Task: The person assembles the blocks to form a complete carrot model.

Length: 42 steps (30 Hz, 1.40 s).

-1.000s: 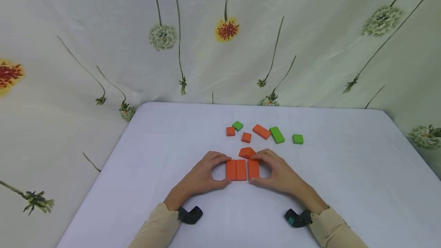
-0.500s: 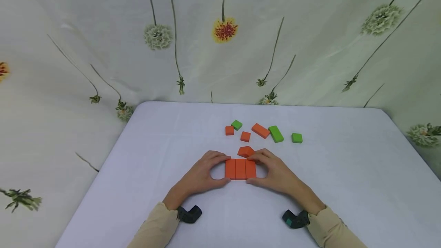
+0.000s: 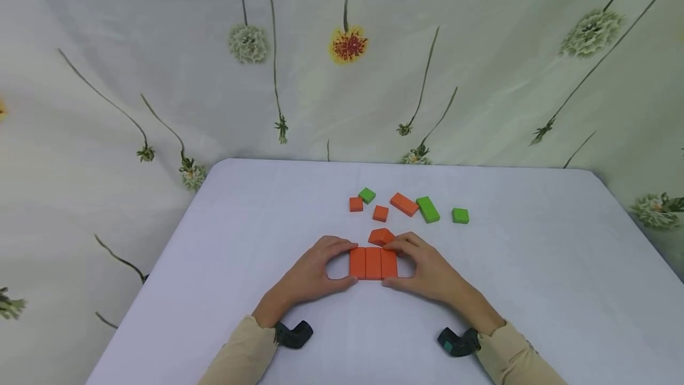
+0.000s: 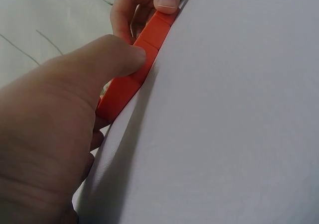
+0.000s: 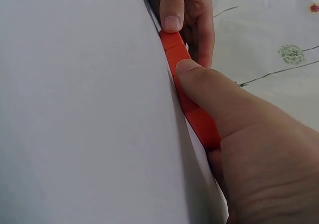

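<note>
Three orange rectangular blocks lie side by side on the white table, their long sides together in the head view. My left hand (image 3: 312, 272) pinches the left block (image 3: 357, 264) between its thumb at the near end and fingers at the far end. In the same way my right hand (image 3: 430, 272) grips the right block (image 3: 389, 264). Between them sits the middle block (image 3: 373, 264). Just behind the row is an orange wedge-like block (image 3: 380, 236), partly covered by the right fingers. The left wrist view shows the left thumb pressed on an orange side face (image 4: 119, 94).
Farther back lie two small orange blocks (image 3: 356, 204) (image 3: 380, 213), a longer orange block (image 3: 404, 204), a long green block (image 3: 428, 210) and two small green blocks (image 3: 367, 195) (image 3: 461, 215). A flowered cloth (image 3: 299, 100) hangs behind the white table (image 3: 256, 207).
The right hand has slid the right block leftward, closing the gap to the middle block. Over the last half second the hands and blocks have stayed still.
</note>
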Each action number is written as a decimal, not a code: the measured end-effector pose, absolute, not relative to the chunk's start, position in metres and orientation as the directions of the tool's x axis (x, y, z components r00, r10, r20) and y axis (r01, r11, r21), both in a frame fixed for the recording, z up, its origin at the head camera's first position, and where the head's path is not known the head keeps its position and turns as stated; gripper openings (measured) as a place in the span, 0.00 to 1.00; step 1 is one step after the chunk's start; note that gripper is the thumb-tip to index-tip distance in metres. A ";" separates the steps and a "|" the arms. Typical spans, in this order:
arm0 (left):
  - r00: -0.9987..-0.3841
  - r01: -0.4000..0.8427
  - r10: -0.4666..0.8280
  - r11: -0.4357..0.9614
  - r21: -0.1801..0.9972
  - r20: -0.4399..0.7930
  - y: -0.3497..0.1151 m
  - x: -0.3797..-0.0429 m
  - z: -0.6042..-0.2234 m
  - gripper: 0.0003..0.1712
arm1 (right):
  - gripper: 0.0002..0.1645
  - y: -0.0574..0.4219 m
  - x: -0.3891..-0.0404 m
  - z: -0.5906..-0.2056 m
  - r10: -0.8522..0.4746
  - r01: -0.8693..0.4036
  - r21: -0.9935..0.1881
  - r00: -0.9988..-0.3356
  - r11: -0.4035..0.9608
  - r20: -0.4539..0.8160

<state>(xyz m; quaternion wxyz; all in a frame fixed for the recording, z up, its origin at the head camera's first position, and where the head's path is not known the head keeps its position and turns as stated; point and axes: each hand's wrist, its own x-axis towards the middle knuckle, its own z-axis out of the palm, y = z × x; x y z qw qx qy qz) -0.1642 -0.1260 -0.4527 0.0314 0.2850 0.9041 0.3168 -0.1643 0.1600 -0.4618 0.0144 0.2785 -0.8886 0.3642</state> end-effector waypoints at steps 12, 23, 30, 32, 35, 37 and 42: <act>-0.828 0.511 0.543 0.628 0.586 0.140 -0.128 -0.165 -0.457 0.35 | 0.35 0.157 -0.162 -0.459 -0.484 -0.497 -0.633 -0.849 0.594 0.212; -0.835 0.499 0.532 0.625 0.601 0.139 -0.128 -0.166 -0.463 0.36 | 0.27 0.159 -0.165 -0.456 -0.428 -0.532 -0.667 -0.839 0.521 0.335; -0.834 0.495 0.538 0.623 0.605 0.127 -0.127 -0.168 -0.464 0.34 | 0.20 0.159 -0.180 -0.454 -0.298 -0.458 -0.711 -0.889 0.534 0.348; -0.835 0.491 0.536 0.626 0.605 0.122 -0.126 -0.168 -0.463 0.34 | 0.20 0.157 -0.186 -0.452 -0.276 -0.435 -0.720 -0.900 0.540 0.336; -0.836 0.489 0.536 0.626 0.607 0.121 -0.127 -0.168 -0.462 0.34 | 0.21 0.154 -0.196 -0.449 -0.257 -0.405 -0.727 -0.914 0.555 0.313; -0.838 0.485 0.533 0.627 0.609 0.118 -0.127 -0.167 -0.461 0.34 | 0.22 0.151 -0.201 -0.447 -0.249 -0.382 -0.728 -0.924 0.569 0.290; -0.837 0.489 0.533 0.629 0.605 0.123 -0.126 -0.166 -0.463 0.34 | 0.24 0.144 -0.212 -0.441 -0.235 -0.322 -0.706 -0.946 0.630 0.221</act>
